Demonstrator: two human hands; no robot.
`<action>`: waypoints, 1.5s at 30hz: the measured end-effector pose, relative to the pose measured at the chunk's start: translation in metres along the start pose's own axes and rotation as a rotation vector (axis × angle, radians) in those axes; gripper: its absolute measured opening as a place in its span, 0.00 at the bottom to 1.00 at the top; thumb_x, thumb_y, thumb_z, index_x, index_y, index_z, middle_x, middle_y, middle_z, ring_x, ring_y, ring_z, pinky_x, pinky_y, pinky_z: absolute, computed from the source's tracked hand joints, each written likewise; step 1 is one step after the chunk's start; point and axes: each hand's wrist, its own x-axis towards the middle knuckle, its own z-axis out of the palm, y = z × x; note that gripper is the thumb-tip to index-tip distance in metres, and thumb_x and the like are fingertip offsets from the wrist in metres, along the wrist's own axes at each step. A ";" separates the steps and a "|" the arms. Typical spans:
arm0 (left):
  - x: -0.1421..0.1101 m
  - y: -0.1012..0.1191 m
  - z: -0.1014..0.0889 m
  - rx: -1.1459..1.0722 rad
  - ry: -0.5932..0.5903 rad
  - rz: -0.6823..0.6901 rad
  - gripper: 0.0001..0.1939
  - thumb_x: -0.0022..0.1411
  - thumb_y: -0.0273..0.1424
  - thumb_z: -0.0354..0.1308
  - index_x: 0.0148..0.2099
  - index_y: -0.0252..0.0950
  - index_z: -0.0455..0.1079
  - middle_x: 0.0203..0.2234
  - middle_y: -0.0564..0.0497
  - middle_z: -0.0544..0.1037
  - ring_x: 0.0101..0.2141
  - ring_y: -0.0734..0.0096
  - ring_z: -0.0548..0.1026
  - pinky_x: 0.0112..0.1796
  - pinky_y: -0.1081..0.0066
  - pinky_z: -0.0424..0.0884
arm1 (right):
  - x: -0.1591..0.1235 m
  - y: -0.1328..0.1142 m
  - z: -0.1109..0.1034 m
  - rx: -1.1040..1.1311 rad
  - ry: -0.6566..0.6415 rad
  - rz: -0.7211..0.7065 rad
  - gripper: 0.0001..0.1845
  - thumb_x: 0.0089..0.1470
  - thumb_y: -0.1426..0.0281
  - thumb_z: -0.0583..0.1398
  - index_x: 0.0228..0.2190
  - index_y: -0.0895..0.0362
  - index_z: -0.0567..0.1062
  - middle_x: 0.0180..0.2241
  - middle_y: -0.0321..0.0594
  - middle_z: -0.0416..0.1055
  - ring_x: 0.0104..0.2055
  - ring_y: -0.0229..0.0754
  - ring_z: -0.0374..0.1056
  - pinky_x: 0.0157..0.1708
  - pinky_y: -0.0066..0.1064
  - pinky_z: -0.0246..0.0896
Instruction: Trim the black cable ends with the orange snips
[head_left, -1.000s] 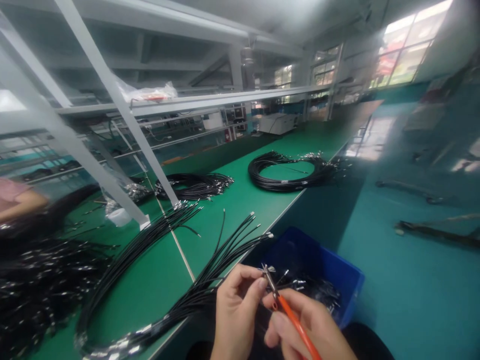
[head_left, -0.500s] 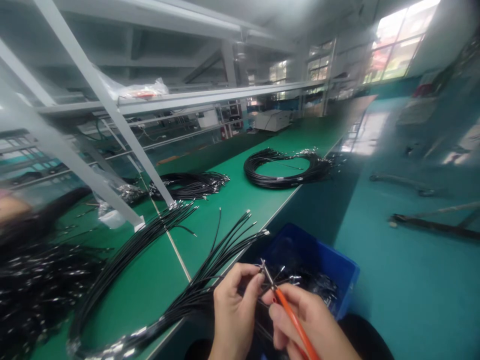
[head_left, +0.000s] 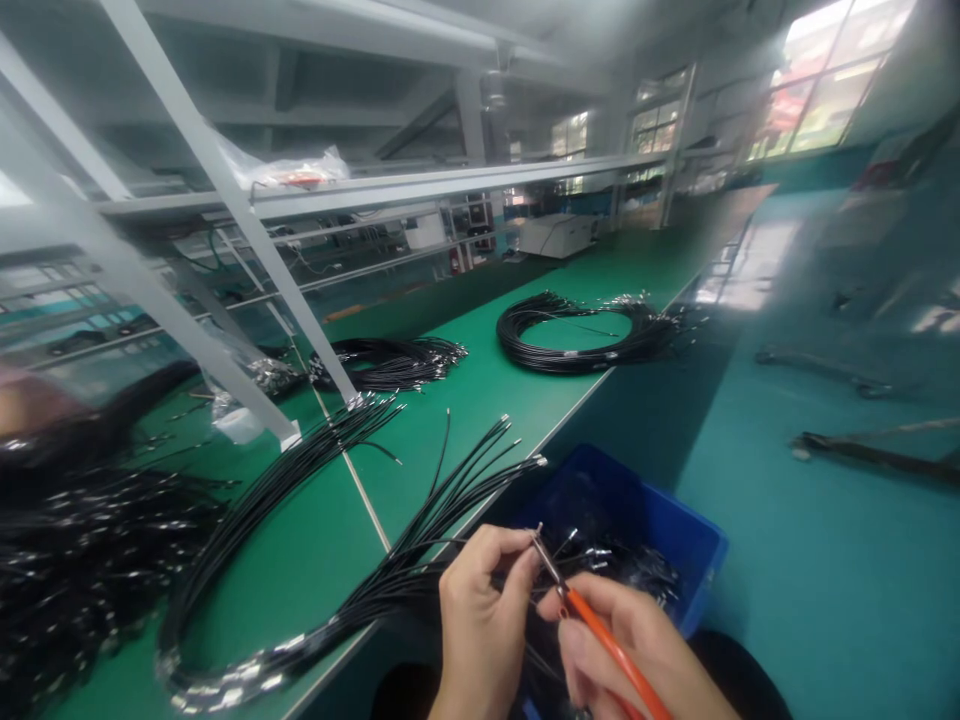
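Note:
Just past the table's front edge, my left hand (head_left: 482, 605) pinches the end of a thin black cable (head_left: 450, 541) between thumb and forefinger. My right hand (head_left: 646, 640) is closed around orange-handled pliers (head_left: 609, 638). Their narrow metal jaws reach the cable end at my left fingertips; the small part there is too fine to make out. That cable runs back toward a curved bundle of black cables (head_left: 259, 520) with metal-tipped ends, lying on the green tabletop (head_left: 300, 570). Below and behind my hands, a blue bin (head_left: 694, 530) holds dark pieces with shiny ends.
Two more coils of black cable, a near coil (head_left: 390, 362) and a far coil (head_left: 555, 360), lie farther along the table. A heap of black cables (head_left: 82, 560) covers the left side, with a blurred person's arm (head_left: 37, 400) behind. White shelf posts (head_left: 232, 220) rise from the table.
The view has shifted slightly, so everything sits a little farther right. The pliers' jaws, slightly apart at the tips before, now look closer together at the cable end.

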 end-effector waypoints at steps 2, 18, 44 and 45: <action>0.000 0.000 0.000 0.018 -0.001 0.024 0.05 0.56 0.27 0.57 0.31 0.37 0.74 0.23 0.53 0.76 0.25 0.70 0.74 0.28 0.74 0.69 | 0.004 0.001 -0.003 0.011 -0.049 -0.010 0.24 0.42 0.53 0.64 0.32 0.60 0.71 0.16 0.32 0.66 0.13 0.25 0.47 0.15 0.21 0.38; 0.003 0.003 0.003 0.090 -0.045 0.117 0.04 0.56 0.25 0.57 0.30 0.37 0.73 0.23 0.54 0.74 0.25 0.72 0.73 0.28 0.76 0.67 | 0.009 0.013 -0.007 -0.114 0.393 -0.400 0.16 0.39 0.68 0.65 0.34 0.55 0.71 0.26 0.33 0.71 0.29 0.38 0.67 0.30 0.26 0.62; -0.002 0.004 -0.004 -0.293 -0.245 -0.189 0.06 0.56 0.30 0.59 0.28 0.34 0.72 0.22 0.55 0.71 0.23 0.75 0.67 0.27 0.77 0.62 | 0.028 0.004 0.011 0.369 0.254 -0.439 0.18 0.41 0.72 0.66 0.37 0.53 0.68 0.27 0.33 0.72 0.24 0.33 0.63 0.27 0.25 0.58; -0.001 0.004 -0.005 -0.345 -0.269 -0.213 0.06 0.56 0.30 0.59 0.28 0.34 0.71 0.21 0.55 0.71 0.22 0.77 0.66 0.26 0.78 0.61 | 0.027 0.003 0.009 0.378 0.233 -0.427 0.18 0.42 0.72 0.66 0.37 0.54 0.68 0.27 0.33 0.72 0.23 0.33 0.61 0.25 0.24 0.57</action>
